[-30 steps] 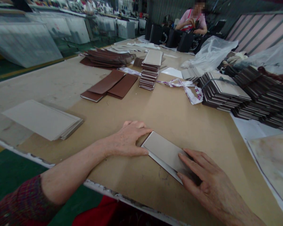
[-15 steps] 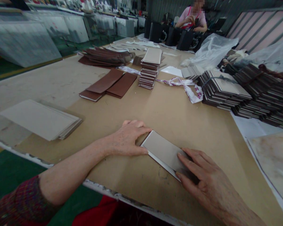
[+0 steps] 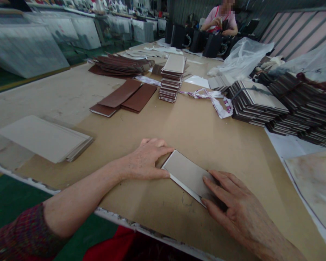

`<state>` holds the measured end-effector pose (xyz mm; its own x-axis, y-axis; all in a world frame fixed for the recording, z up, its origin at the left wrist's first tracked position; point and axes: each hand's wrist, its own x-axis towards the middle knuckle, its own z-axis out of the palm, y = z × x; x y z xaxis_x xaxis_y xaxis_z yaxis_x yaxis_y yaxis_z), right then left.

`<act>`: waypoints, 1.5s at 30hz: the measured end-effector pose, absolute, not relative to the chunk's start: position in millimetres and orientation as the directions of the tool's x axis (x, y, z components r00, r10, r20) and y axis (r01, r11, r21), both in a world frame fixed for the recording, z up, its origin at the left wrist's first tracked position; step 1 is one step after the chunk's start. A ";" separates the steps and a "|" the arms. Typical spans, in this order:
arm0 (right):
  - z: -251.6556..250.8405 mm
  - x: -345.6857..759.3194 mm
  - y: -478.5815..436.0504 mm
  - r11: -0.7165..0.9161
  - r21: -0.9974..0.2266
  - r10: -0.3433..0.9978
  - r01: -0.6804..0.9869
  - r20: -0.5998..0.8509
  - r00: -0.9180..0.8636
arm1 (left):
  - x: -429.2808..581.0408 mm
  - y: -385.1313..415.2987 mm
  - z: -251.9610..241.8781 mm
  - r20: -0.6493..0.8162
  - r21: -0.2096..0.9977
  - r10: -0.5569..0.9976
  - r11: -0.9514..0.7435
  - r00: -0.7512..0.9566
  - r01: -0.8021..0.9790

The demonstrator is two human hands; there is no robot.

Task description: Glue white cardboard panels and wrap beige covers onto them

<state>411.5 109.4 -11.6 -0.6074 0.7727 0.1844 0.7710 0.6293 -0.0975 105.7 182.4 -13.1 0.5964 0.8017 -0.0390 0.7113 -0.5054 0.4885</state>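
A narrow beige board panel (image 3: 188, 170) with a pale strip along its near edge lies flat in front of me. My left hand (image 3: 152, 159) has its thumb and forefinger spread around the left end, touching the two corners. The other fingers of that hand are bent on the table. Over the right end, my right hand (image 3: 230, 199) grips the panel, thumb at the near edge and fingers across the top and far edge. Its palm hides that end.
Beige sheets (image 3: 43, 139) are stacked at left on the table (image 3: 206, 134). Beyond lie brown folded covers (image 3: 122, 96), a panel stack (image 3: 172, 79), brown pieces (image 3: 119, 65) and a cloth strip (image 3: 220, 105). Tied bundles (image 3: 258, 105) stand right. A person (image 3: 220, 21) works at the far end.
Both hands keep the same hold on the panel, which stays in place. The whole view has shifted very slightly.
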 end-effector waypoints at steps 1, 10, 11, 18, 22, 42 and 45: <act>-11.5 411.4 109.4 0.630 -0.099 0.772 0.770 0.184 -0.608 | 105.9 182.3 -12.9 -0.042 0.486 0.802 -0.505 0.596 0.713; -10.6 411.2 109.0 0.647 -0.089 0.759 0.757 0.167 -0.629 | 104.8 182.9 -15.6 -0.030 0.488 0.794 -0.518 0.607 0.703; -10.5 411.3 109.0 0.648 -0.088 0.758 0.756 0.166 -0.631 | 104.7 182.9 -15.5 -0.030 0.489 0.794 -0.518 0.607 0.702; -9.2 410.5 108.9 0.639 -0.083 0.767 0.765 0.144 -0.625 | 105.3 183.0 -14.7 -0.025 0.490 0.791 -0.523 0.611 0.697; -7.2 408.5 108.7 0.639 -0.092 0.766 0.763 0.158 -0.623 | 104.5 183.6 -17.5 -0.019 0.478 0.790 -0.531 0.613 0.700; -2.0 404.1 106.5 0.623 -0.148 0.781 0.768 0.165 -0.602 | 106.4 182.5 -20.2 -0.022 0.414 0.771 -0.572 0.636 0.708; -3.7 405.9 106.6 0.623 -0.140 0.780 0.770 0.180 -0.599 | 106.1 182.1 -19.3 -0.016 0.424 0.768 -0.575 0.640 0.700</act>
<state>405.9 106.6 -3.7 -0.5989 0.7804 0.1796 0.7697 0.6229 -0.1399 106.1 182.1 -19.3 0.6400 0.7682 -0.0156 0.7001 -0.5747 0.4238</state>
